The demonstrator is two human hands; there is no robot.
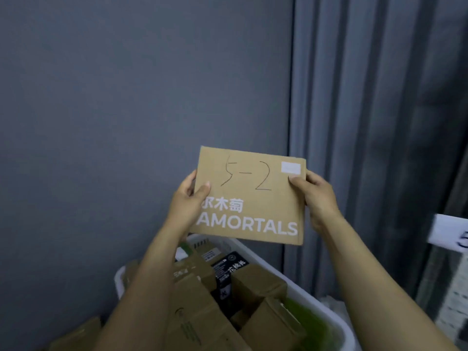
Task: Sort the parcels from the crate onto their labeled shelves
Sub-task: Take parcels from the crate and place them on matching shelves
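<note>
I hold a flat brown cardboard parcel (249, 196) up in front of me, above the crate. It carries the handwritten mark "5-2", white print reading "AMORTALS", and a small white sticker at its top right corner. My left hand (188, 198) grips its left edge and my right hand (317, 196) grips its right edge, thumbs on the front face. Below stands the white plastic crate (319, 304), filled with several brown cardboard parcels (258, 281), a black box (228, 269) and a green soft package (310, 317).
A grey wall (126, 110) fills the left and centre. Grey vertical curtain folds (354, 110) hang at the right. A white shelf label (449, 231) with part of a handwritten number shows at the right edge. Another brown box (76, 335) lies at the bottom left.
</note>
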